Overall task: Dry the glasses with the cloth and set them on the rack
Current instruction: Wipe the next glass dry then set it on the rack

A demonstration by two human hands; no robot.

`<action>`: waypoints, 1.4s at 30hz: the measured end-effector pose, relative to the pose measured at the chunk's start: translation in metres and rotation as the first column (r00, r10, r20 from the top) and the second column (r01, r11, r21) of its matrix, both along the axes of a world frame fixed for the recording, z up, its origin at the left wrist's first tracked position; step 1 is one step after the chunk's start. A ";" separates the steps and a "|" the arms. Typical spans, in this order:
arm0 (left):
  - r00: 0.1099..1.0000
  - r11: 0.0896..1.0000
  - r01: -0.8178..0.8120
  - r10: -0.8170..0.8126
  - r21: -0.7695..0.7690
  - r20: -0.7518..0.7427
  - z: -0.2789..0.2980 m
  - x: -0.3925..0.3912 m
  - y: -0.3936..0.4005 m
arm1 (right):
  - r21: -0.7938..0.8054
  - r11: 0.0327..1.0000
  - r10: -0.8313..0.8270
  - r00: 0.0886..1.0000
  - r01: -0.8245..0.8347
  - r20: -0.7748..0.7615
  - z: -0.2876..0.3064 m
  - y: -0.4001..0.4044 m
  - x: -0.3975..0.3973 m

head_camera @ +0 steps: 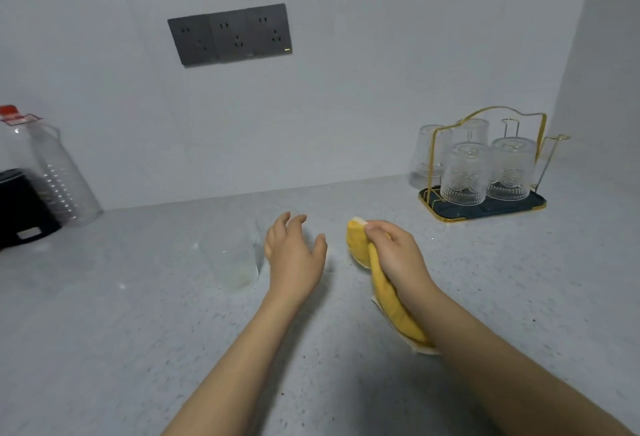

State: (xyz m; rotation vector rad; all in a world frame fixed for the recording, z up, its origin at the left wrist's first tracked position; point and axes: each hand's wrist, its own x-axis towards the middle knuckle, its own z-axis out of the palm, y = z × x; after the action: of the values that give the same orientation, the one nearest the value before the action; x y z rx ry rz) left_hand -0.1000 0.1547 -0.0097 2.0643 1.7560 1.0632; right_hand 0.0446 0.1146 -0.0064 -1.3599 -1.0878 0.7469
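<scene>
On the speckled grey countertop (138, 349), far right corner, a gold-wire cup rack (491, 117) on a dark tray (485, 212) carries inverted patterned glasses: two in the front row (465, 176) (509, 171), one behind them (472, 129), and one at the left (427, 155) whose seat on the rack cannot be confirmed from this angle. At least one rear peg (510, 129) stands bare. Judgement: most of the set looks already racked. Outstanding item: one clear glass (232, 255) upright on the counter, centre-left, well apart from the rack; blurred, so wet or dry cannot be told. Left hand (294, 252) sits just to the right of this glass, fingers spread and loosely curved, holding nothing; contact with the glass not evident. Right hand (394, 255) has its fingers curled around a bunched yellow cloth (388, 300), which trails back under the wrist to the counter. Judgement: the step in hand is the pickup of the remaining glass; it is yet to be wiped and turned over onto a free peg. No other loose glasses in view. Elsewhere: a large empty plastic bottle with red cap (45, 165) and a black appliance (20, 207) at far left, a triple wall socket panel (230, 34) above.
</scene>
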 end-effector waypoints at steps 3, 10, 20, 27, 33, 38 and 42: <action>1.000 0.996 -0.012 0.011 0.090 0.017 -0.006 0.001 0.003 | -0.061 0.997 0.033 0.993 -0.041 -0.115 -0.001 0.012 0.004; 0.875 0.943 0.331 -0.294 -0.032 0.384 -0.008 0.017 -0.004 | -0.097 0.970 0.146 0.850 -0.224 -0.507 -0.007 0.026 0.021; 0.691 0.795 0.561 -0.296 -0.232 0.660 0.010 0.035 0.016 | 0.006 0.931 0.309 0.780 -0.364 -0.544 0.005 0.016 0.049; 0.640 0.825 0.542 -0.281 -0.161 0.715 0.054 0.041 0.019 | -0.059 0.932 0.327 0.901 -0.357 -0.284 0.039 0.014 0.069; 0.679 0.836 0.540 -0.366 -0.097 0.636 0.101 0.041 0.024 | -0.312 0.813 0.553 0.819 -0.491 0.151 0.089 0.011 0.090; 0.662 0.830 0.538 -0.306 -0.149 0.684 0.105 0.031 0.031 | -0.319 0.862 0.497 0.779 -0.393 0.382 0.103 0.014 0.103; 0.648 0.837 0.521 -0.257 -0.170 0.717 0.093 0.029 0.032 | -0.111 0.941 0.338 0.882 -0.320 0.328 0.095 0.018 0.101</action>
State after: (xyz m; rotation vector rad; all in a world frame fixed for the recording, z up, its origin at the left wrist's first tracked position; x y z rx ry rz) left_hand -0.0706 0.1863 0.0829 1.4498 0.9664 1.0509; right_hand 0.1454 0.1327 0.0883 -1.3998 -1.6170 0.8057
